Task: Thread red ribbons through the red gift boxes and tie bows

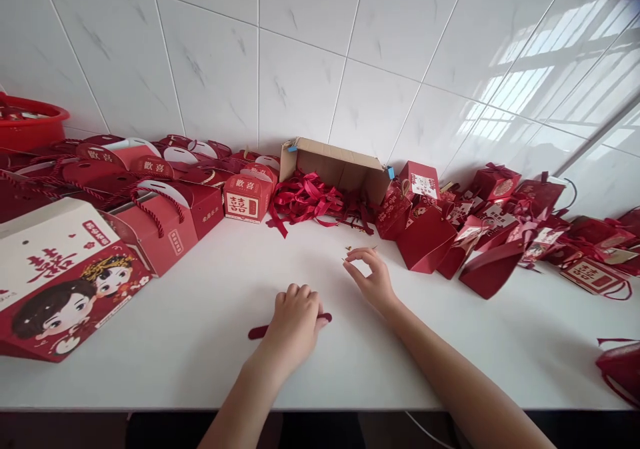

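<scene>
My left hand (295, 319) is closed around a dark red strip (259, 332), whose two rounded ends stick out on either side of the fist, low over the white table (215, 362). To the right and a little farther forward is my right hand (371, 279), with thumb and forefinger pinched in a ring. A tiny gold-coloured piece (344, 259) shows at these fingertips; its shape is too small to make out. More small gold bits (349, 249) lie just beyond the fingers.
An open cardboard box (340, 159) with red ribbons (307, 199) stands against the tiled wall. Red gift boxes (165, 225) line the left, with a red basin (33, 125) behind. Small red boxes (425, 235) are piled at the right.
</scene>
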A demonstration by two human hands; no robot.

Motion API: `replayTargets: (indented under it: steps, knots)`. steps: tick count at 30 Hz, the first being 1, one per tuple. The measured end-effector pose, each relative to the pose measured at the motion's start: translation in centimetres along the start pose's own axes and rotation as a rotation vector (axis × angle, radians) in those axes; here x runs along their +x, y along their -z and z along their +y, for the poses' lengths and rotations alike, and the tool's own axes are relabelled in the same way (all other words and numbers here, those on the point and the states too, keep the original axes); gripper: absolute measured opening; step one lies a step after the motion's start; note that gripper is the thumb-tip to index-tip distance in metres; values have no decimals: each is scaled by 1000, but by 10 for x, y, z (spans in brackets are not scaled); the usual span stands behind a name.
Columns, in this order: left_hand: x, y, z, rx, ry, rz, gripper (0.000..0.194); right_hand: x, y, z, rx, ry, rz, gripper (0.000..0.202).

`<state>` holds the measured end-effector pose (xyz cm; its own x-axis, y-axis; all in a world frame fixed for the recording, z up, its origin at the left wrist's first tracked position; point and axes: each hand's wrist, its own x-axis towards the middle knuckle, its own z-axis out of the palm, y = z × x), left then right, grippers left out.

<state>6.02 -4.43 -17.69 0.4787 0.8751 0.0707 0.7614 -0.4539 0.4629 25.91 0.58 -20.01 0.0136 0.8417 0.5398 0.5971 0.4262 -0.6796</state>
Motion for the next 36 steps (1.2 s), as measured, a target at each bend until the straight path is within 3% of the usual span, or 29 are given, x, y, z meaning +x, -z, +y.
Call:
replayTargets:
  steps: [5, 8, 12, 16, 22, 31, 36]
  knots:
    - [0, 3, -10, -248, 102, 75, 13, -7, -5, -18, 164, -76, -97, 20]
    - [3, 11, -16, -604, 241, 214, 20, -11, -8, -32, 276, -132, -173, 23]
    - [1, 25, -18, -886, 257, 362, 27, -18, -11, -45, 520, -240, -252, 23]
    - [-2, 28, -10, -1005, 251, 338, 26, -23, -13, -48, 535, -155, -259, 17]
    - [1, 19, -2, -1198, 274, 224, 21, -25, -12, -50, 499, -37, -224, 11]
    - [0, 19, 1, -1205, 256, 136, 23, -24, -10, -52, 484, -37, -198, 10]
    - [-1, 21, 6, -1111, 305, 150, 22, -24, -10, -54, 437, 11, -173, 10]
